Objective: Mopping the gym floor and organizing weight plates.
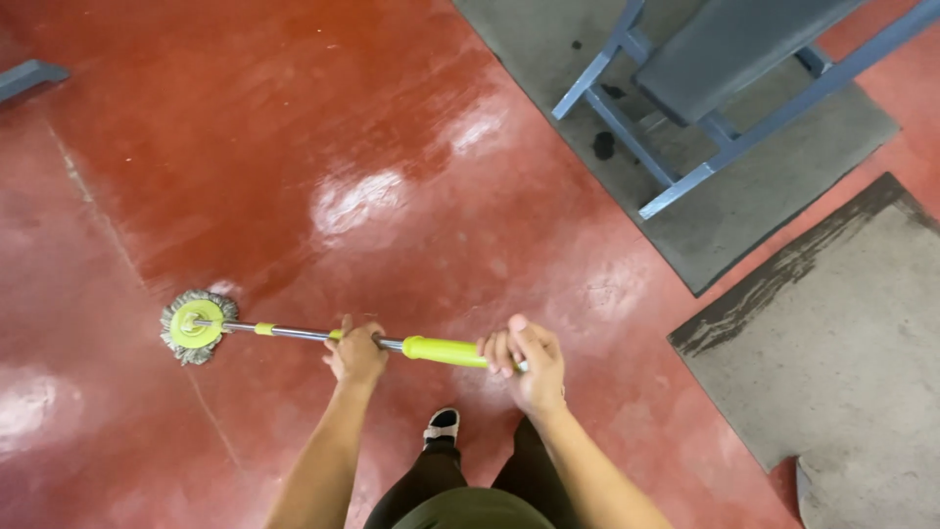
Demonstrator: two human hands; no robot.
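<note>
The mop handle [372, 341] is grasped by both hands. The left hand [356, 355] is clenched beyond the green grip [446, 351], the right hand [529, 364] at its end.

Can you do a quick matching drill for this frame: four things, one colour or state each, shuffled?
1. mop head
2. floor
3. bench frame
4. left hand

A. blue-grey metal
B. closed around the shaft
C. round, lime green with grey fringe
D. glossy red

Pairs: 1-C, 2-D, 3-A, 4-B
</note>
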